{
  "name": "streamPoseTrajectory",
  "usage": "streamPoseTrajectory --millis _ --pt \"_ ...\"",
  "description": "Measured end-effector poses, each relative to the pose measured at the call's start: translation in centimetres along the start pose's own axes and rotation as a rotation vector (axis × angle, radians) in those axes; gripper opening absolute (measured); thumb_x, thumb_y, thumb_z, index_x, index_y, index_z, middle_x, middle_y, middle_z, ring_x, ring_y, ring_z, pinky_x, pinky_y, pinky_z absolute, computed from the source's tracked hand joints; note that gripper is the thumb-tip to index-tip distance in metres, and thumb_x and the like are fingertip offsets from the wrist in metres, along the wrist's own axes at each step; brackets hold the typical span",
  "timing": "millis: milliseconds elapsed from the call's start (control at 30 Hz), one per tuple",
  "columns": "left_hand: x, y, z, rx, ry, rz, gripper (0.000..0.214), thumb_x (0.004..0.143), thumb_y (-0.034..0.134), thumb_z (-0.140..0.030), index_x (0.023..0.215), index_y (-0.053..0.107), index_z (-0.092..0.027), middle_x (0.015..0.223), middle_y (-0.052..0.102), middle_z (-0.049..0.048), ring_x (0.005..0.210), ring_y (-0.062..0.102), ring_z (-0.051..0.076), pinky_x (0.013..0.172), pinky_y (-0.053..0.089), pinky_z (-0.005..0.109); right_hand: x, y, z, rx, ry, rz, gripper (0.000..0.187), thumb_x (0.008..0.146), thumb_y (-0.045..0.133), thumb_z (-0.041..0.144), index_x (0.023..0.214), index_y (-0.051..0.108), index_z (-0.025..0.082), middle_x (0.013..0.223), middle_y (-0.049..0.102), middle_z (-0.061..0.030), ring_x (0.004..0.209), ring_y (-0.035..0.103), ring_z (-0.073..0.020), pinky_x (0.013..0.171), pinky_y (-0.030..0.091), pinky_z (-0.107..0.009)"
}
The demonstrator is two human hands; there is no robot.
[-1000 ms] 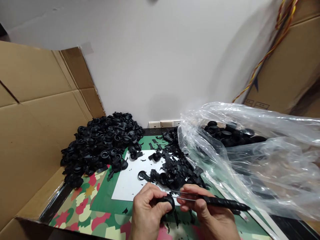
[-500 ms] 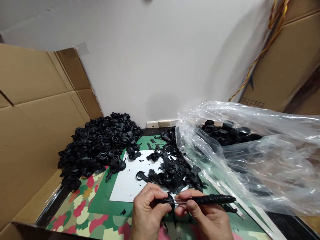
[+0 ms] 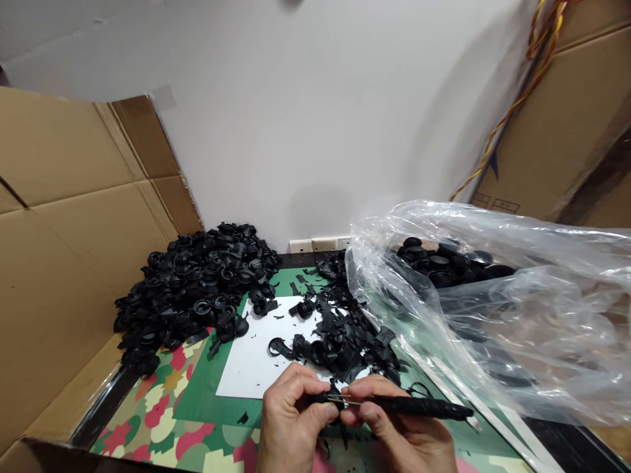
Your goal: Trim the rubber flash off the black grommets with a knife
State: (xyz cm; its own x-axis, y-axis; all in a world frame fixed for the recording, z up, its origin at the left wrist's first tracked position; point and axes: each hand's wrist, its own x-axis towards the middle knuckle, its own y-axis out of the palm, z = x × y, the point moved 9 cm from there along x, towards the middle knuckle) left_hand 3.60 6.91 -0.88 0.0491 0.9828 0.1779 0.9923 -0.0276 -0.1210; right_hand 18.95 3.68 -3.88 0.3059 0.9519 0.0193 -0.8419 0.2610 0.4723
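Between the thumb and fingers of my left hand (image 3: 290,417) is a small black rubber piece (image 3: 335,392), mostly covered by the fingertips. My right hand (image 3: 401,430) is closed around a black-handled tool (image 3: 428,406) with two thin metal prongs. The prongs point left and meet the rubber piece; whether they pass into it I cannot tell. Just beyond my hands, black rubber scraps (image 3: 348,345) lie heaped over a white sheet (image 3: 246,364), with a few ribbed black parts (image 3: 305,308) among them.
A large pile of ribbed black rubber parts (image 3: 197,289) stands at the left against a cardboard box (image 3: 73,263). To the right, a clear plastic bag (image 3: 493,315) holds round black parts (image 3: 438,263). A green mat (image 3: 197,401) lies beneath the white sheet. Wall sockets (image 3: 323,244) are behind.
The tool's handle end has swung slightly down and toward me, with my right fingers shifting along with it. My left hand stays almost in place on the rubber piece.
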Motion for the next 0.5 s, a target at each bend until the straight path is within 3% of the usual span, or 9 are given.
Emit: streamPoseTrajectory --millis 167,300,367,500 --pt "-0.3 -0.1 0.3 -0.005 0.014 -0.022 0.014 0.060 0.070 -0.006 0.063 0.073 -0.019 0.066 0.060 0.0005 0.064 0.057 0.016 0.058 0.044 0.023 0.1 0.5 -1.0 0.005 0.089 0.000 0.031 0.065 0.076 0.048 0.066 0.069 0.018 0.046 0.060 0.0001 0.046 0.054 -0.0134 0.047 0.043 -0.023" --pt "-0.1 -0.6 0.5 -0.001 -0.001 -0.048 0.015 0.059 0.069 -0.006 0.062 0.073 -0.020 0.068 0.062 0.0013 0.065 0.058 0.016 0.059 0.045 0.023 -0.8 2.8 -3.3 0.240 0.342 0.185 0.039 0.060 0.078 0.052 0.058 0.065 0.015 0.034 0.049 0.0042 0.033 0.039 -0.0074 0.039 0.034 -0.021" --pt "0.1 -0.8 0.6 -0.008 -0.018 -0.056 0.014 0.057 0.069 -0.006 0.060 0.073 -0.019 0.067 0.062 0.0017 0.066 0.058 0.017 0.061 0.045 0.024 -1.0 2.9 -3.5 0.291 0.385 0.228 0.040 0.059 0.078 0.053 0.058 0.065 0.015 0.033 0.047 0.0049 0.032 0.037 -0.0065 0.040 0.033 -0.020" --pt "0.3 -1.1 0.5 -0.036 -0.025 -0.070 0.013 0.055 0.071 -0.007 0.059 0.073 -0.020 0.067 0.063 0.0024 0.066 0.058 0.017 0.060 0.046 0.024 0.1 0.3 -2.4 0.228 0.311 0.081 0.037 0.062 0.078 0.050 0.066 0.067 0.014 0.043 0.054 0.0017 0.040 0.043 -0.0074 0.043 0.033 -0.019"
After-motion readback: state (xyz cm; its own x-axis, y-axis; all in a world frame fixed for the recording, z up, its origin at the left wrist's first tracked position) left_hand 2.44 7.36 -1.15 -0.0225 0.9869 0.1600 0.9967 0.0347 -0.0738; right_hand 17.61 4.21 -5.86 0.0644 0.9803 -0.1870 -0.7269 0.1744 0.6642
